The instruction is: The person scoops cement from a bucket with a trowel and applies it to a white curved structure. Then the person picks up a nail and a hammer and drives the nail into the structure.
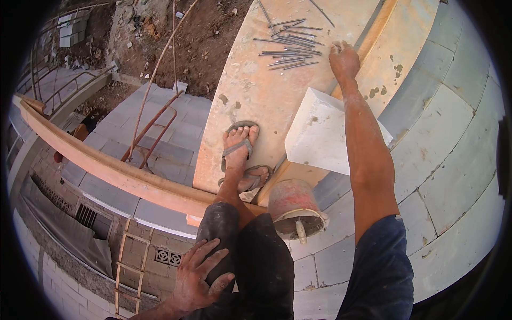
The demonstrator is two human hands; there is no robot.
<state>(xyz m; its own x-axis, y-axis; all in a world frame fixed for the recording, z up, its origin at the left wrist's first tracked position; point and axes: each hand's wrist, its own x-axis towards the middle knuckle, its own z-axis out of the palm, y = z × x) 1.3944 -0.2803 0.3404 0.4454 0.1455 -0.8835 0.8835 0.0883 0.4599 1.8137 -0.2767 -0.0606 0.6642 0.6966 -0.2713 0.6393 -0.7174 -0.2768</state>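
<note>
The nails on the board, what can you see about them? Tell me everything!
The nails are long, thin, grey and look like metal. They lie loose in a heap on the wooden board, mostly sideways, some crossing others. One lies apart, slanting, near the picture's top. The right hand is beside the heap.

Left of the right hand [344, 61]: nails [290, 53], bare grey metal, smooth shanks, dull sheen. Beneath them, the board [261, 101] looked like wood, mostly smooth and matt, roughened by dried splashes. Just nearer than that hand, the white block [322, 128] was matt and chalky. Farther below it, the bucket [290, 194] appeared plastic, scuffed, its rim crusted. Under the left hand [200, 277], trousers [217, 224]: dark matt cloth, dusty.
</note>
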